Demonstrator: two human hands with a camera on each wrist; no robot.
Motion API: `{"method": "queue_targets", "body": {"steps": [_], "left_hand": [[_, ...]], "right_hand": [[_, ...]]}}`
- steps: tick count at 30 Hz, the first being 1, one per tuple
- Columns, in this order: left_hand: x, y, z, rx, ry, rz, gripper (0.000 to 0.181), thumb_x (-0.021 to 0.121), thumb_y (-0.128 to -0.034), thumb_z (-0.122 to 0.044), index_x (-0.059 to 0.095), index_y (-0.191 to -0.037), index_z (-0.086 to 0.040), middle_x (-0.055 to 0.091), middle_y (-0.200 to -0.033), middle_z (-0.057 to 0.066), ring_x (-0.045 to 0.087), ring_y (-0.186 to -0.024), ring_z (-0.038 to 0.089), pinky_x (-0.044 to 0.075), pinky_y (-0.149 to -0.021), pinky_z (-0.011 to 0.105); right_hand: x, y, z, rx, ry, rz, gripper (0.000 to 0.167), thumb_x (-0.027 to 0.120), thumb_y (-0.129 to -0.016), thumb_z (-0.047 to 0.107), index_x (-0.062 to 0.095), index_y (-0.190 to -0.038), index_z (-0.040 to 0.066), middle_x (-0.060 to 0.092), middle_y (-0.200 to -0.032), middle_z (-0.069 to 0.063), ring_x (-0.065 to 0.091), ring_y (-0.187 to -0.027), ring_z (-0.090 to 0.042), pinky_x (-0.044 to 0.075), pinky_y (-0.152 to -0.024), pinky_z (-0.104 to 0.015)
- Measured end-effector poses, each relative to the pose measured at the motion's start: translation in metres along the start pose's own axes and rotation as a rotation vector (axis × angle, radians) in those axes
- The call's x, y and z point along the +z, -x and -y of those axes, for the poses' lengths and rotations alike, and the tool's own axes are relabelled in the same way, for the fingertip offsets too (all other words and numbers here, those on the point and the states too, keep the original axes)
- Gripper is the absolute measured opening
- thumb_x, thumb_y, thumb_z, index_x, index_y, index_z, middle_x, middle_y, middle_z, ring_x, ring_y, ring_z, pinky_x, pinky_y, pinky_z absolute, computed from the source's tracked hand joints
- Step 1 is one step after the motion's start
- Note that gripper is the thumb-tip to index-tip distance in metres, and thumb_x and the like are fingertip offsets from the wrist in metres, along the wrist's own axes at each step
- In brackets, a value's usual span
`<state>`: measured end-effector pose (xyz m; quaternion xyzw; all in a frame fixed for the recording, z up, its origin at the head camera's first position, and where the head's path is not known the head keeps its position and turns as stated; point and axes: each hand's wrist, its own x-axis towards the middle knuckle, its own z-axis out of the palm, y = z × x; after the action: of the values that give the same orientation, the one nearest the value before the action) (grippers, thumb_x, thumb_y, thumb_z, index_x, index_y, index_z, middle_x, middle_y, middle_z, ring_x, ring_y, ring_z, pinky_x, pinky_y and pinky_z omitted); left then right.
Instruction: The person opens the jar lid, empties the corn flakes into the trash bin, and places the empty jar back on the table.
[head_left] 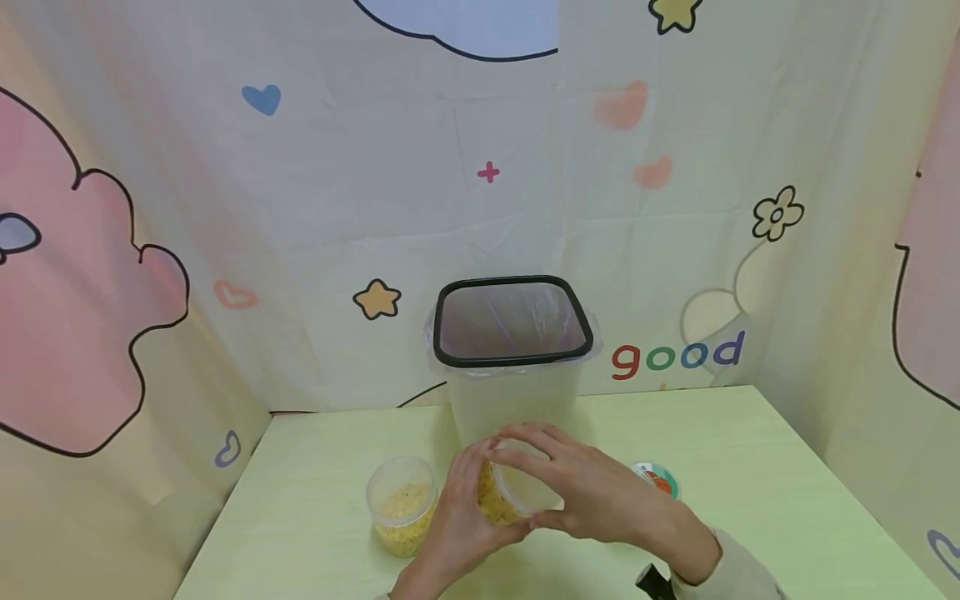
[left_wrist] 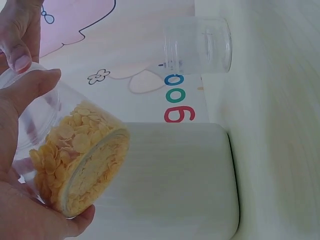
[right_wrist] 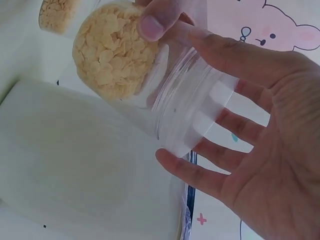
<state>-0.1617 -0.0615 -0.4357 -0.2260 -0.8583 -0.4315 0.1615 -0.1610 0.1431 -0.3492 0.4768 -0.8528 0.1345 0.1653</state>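
Observation:
My left hand (head_left: 474,508) grips a clear plastic jar (left_wrist: 90,115) partly filled with yellow corn flakes (right_wrist: 112,55), tilted over on its side. Around the jar's clear top end, a translucent screw lid (right_wrist: 195,110), curve the fingers and thumb of my right hand (head_left: 592,483). In the right wrist view the thumb lies near the lid's edge and the fingers spread round its far side. Left of my hands a second clear jar (head_left: 403,504) with flakes stands upright on the table. A round coloured top (head_left: 662,478) shows partly behind my right hand.
A pale bin (head_left: 513,400) with a black rim and a clear liner bag stands behind the hands on the light table (head_left: 300,500). An empty clear jar (left_wrist: 200,46) stands beside the bin. A printed curtain (head_left: 337,183) hangs behind.

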Motion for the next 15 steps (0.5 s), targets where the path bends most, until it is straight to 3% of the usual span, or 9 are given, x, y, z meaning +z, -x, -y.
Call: {"method": "queue_targets", "body": {"steps": [9, 15], "left_hand": [[-0.004, -0.001, 0.002, -0.058, 0.017, -0.033, 0.099, 0.091, -0.0649, -0.036, 0.036, -0.147, -0.026, 0.048, -0.141, 0.001, 0.051, -0.121, 0.017, 0.050, -0.096, 0.042], [-0.009, -0.001, 0.004, -0.084, 0.047, -0.068, 0.102, 0.091, -0.0639, -0.034, 0.035, -0.148, -0.020, 0.050, -0.139, 0.002, 0.054, -0.118, 0.016, 0.050, -0.098, 0.042]], "right_hand": [[-0.008, 0.006, -0.003, 0.030, -0.003, -0.027, 0.087, 0.090, -0.067, 0.023, 0.046, -0.143, 0.026, 0.043, -0.151, -0.002, 0.043, -0.136, -0.021, 0.056, -0.091, -0.037], [-0.008, 0.012, -0.006, 0.067, 0.003, -0.060, 0.088, 0.090, -0.068, 0.028, 0.046, -0.144, 0.027, 0.044, -0.150, -0.003, 0.045, -0.135, -0.021, 0.056, -0.091, -0.037]]}}
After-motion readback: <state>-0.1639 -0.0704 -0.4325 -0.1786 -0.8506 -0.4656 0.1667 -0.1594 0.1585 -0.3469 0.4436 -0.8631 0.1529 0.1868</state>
